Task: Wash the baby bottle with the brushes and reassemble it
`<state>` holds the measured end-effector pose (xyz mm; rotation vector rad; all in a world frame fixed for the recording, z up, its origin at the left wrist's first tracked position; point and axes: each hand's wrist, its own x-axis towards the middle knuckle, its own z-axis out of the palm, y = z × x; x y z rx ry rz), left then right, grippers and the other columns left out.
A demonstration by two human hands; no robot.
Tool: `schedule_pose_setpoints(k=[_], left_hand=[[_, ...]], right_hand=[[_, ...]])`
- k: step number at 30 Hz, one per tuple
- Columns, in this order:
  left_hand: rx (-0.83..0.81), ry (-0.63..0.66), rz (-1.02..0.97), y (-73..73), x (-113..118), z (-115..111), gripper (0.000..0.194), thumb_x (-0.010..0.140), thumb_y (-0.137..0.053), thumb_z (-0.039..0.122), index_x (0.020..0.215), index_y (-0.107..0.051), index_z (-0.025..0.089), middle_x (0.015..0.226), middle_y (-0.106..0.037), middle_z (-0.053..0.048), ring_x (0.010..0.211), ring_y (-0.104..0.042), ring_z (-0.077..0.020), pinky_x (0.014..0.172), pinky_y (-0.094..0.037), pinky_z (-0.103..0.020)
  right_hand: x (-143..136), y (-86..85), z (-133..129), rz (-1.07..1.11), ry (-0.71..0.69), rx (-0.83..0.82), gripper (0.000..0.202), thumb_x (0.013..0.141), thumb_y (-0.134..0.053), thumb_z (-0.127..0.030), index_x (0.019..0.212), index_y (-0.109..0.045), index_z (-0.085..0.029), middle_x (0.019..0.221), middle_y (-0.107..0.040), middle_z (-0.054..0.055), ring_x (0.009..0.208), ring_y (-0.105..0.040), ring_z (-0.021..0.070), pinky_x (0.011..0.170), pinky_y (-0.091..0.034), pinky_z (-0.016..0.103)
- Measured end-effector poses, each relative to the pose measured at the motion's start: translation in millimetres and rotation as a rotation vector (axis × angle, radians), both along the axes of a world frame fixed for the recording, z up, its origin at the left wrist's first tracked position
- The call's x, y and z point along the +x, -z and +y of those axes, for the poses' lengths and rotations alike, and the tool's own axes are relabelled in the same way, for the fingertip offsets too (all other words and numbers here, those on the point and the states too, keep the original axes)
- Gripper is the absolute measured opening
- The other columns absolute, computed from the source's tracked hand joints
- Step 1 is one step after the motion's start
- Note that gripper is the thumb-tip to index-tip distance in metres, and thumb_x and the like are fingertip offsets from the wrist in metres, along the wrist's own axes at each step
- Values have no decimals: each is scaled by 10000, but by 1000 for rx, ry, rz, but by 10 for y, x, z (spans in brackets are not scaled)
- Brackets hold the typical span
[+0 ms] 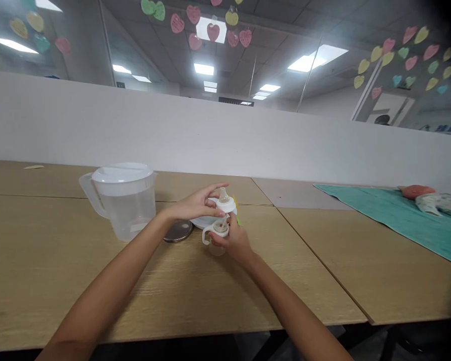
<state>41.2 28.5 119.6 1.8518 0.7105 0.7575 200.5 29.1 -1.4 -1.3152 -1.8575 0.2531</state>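
Note:
Between my hands is a small clear baby bottle [217, 248] with white side handles. My right hand [237, 242] is wrapped round its neck and handle from the right. Just above the open bottle mouth, my left hand [201, 202] holds a white ring cap with a clear nipple [224, 196]. A thin straw hangs from the cap down into the bottle mouth. Cap and bottle are apart, with a small gap between them. A white plate [201, 222] lies behind the bottle, partly hidden by my left hand.
On the left stands a clear lidded pitcher [130, 208] of water. A round metal lid [179, 232] lies beside the plate. Something yellow-green shows behind my right hand. A green cloth [391, 210] covers the right, with a doll-like thing [441, 203] on it. Behind is a white wall.

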Motion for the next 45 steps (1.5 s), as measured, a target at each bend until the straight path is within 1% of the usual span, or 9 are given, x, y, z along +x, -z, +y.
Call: schedule_pose_setpoints(k=[5,10,14,18,23,29,33,37,45], left_hand=[[38,-62,-204,-67,-20,11,737,683,-686,229,1324,-327,286,1215,-510,-110,905,-618,-200,799,-491,-349],[146,-253,-278,-37,-64,130,662,687,-682,267,1271,-373,228,1193,-537,-102,972,-593,-205,837,-485,-355],[152,-333,-243,123,-93,326,646,665,-689,263,1234,-390,202,1207,-535,-101,1050,-554,-208,859,-473,-338],[98,-435,-165,361,-138,546,691,614,-714,250,1222,-399,157,1207,-527,-129,1006,-573,-210,851,-470,-342],[133,-591,35,534,-219,670,696,612,-689,254,1239,-409,142,1216,-516,-136,985,-572,-217,839,-465,-335],[314,-542,270,584,-229,670,623,656,-631,262,1240,-434,168,1150,-568,-102,872,-601,-197,792,-468,-322],[466,-539,446,654,-237,682,594,657,-634,295,1209,-462,161,1148,-576,-108,936,-582,-230,840,-435,-341],[486,-602,597,690,-250,689,645,663,-643,365,1241,-438,168,1116,-594,-122,962,-577,-259,833,-425,-348],[486,-644,358,624,-210,716,588,684,-634,389,1195,-489,137,1132,-576,-129,1008,-551,-246,885,-426,-370]], right_hand=[[12,18,5,-6,14,1,742,666,-623,-542,1268,-342,-210,966,-611,56,824,-605,216,629,-440,278],[13,38,22,-1,-3,-15,740,667,-627,-536,1265,-350,-200,956,-617,54,827,-608,209,650,-439,276],[13,35,20,-6,-8,-12,736,671,-620,-529,1267,-350,-191,960,-612,56,787,-611,189,641,-436,269],[19,23,7,-4,-22,0,723,677,-621,-511,1265,-347,-190,945,-612,53,790,-609,184,648,-435,268],[18,17,4,6,-24,-24,727,674,-625,-504,1269,-350,-190,966,-603,57,798,-603,191,669,-432,279],[15,21,14,-8,-16,-20,722,677,-621,-508,1271,-356,-196,983,-597,60,802,-598,187,665,-429,270],[15,17,11,-9,-22,-15,720,676,-620,-518,1266,-360,-197,944,-610,44,789,-601,183,658,-428,264],[18,20,12,-21,-22,2,707,682,-612,-526,1260,-368,-200,940,-612,42,787,-601,184,653,-428,263],[11,29,20,-40,-5,15,700,681,-623,-507,1257,-382,-191,958,-608,55,815,-599,196,684,-437,280]])
